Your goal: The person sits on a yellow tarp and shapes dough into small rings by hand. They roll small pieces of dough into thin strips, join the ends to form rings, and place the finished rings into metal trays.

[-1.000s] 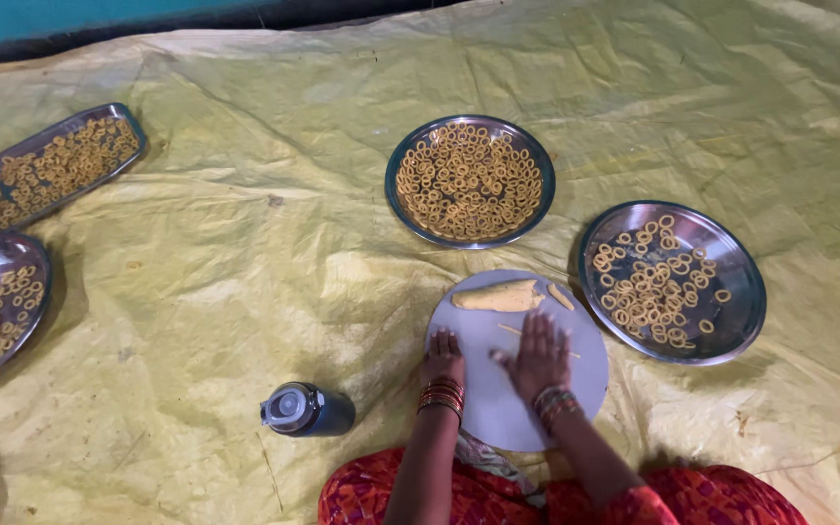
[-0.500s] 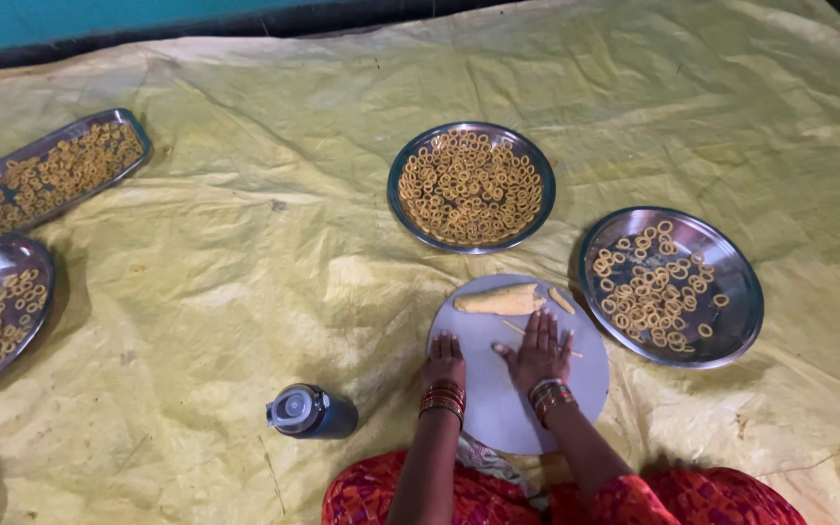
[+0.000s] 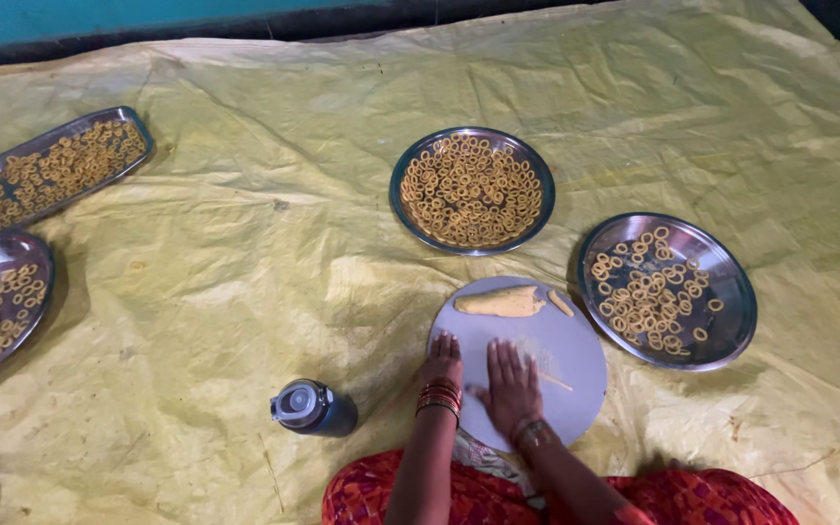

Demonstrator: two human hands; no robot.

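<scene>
Both hands lie flat, fingers spread, gripping nothing: right hand (image 3: pixel 511 387) presses a thin dough strand (image 3: pixel 554 381) on the round board (image 3: pixel 576 340); left hand (image 3: pixel 442 358) rests at nine o'clock; dough lump (image 3: pixel 500 302) at twelve.

Both hands flat, palms down, on the round board (image 3: pixel 537 340).
Left hand (image 3: pixel 442 362) at board's near-left edge, fingers together, bangles at wrist; right hand (image 3: pixel 509 384) on board's near middle, fingers spread; forearms angled inward.

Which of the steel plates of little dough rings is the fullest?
The round plate straight beyond the white board, packed edge to edge; the plate at right and those at left show bare metal.
</scene>
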